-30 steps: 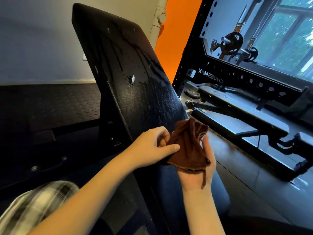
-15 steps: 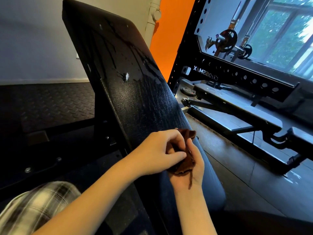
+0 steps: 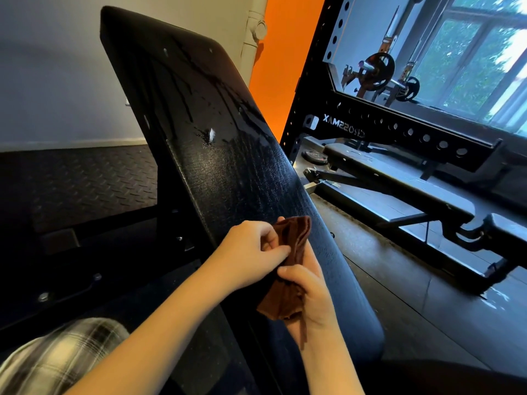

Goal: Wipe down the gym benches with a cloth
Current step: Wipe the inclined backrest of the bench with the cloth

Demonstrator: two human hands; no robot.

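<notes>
Brown bunched cloth (image 3: pixel 288 295) sits against the lower part of an inclined black textured bench pad (image 3: pixel 228 172). Upper fold pinched by left hand (image 3: pixel 251 252); lower half gripped in curled right hand (image 3: pixel 312 299). Dark wet streaks (image 3: pixel 182 92) run down the upper pad.

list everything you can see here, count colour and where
bench backrest: one, black, centre, tilted up, wet streaks
cloth: one, brown, between both hands
flat bench: one, black, right
rack: one, black, right, behind the flat bench
weight plates: two, black, upper right
pipe: one, cream, top centre
floor mat: one, black, left
plaid garment: one, grey-white, bottom left
left hand: one, pinching the cloth
right hand: one, gripping the cloth
</notes>
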